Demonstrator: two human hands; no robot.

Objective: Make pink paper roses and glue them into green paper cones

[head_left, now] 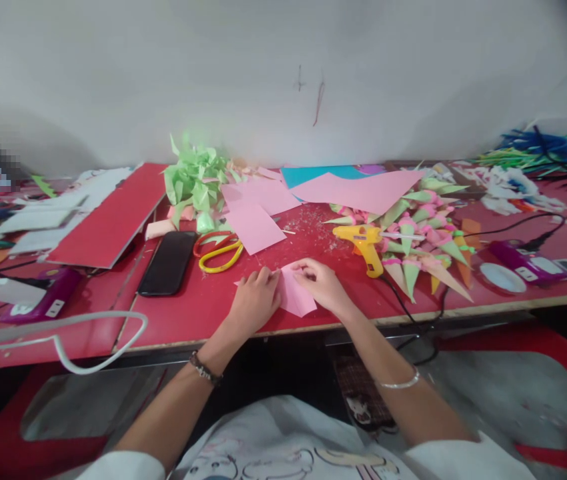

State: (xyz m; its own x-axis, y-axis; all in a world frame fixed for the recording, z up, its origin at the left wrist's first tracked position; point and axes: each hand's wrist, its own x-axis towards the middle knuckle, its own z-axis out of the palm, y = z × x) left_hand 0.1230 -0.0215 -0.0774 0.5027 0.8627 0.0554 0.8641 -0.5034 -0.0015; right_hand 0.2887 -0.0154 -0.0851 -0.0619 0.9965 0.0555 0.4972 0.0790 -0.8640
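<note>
Pinching pink paper [295, 300] at near edge of counter [188, 317], right hand [322, 284] closed on it, left hand [254, 300] half-curled over paper's left side, grip unclear, yellow glue gun [363, 237] at right, phone [167, 264] and scissors [216, 269] at left.

The person [283, 440] is wearing a white top [278, 415] with dark-outlined cartoon figures [283, 465] and white sleeves [126, 466]; a dark bracelet [205, 370] is circling the left wrist [219, 350], and a silvery bangle [401, 383] is circling the right forearm [381, 350].
</note>
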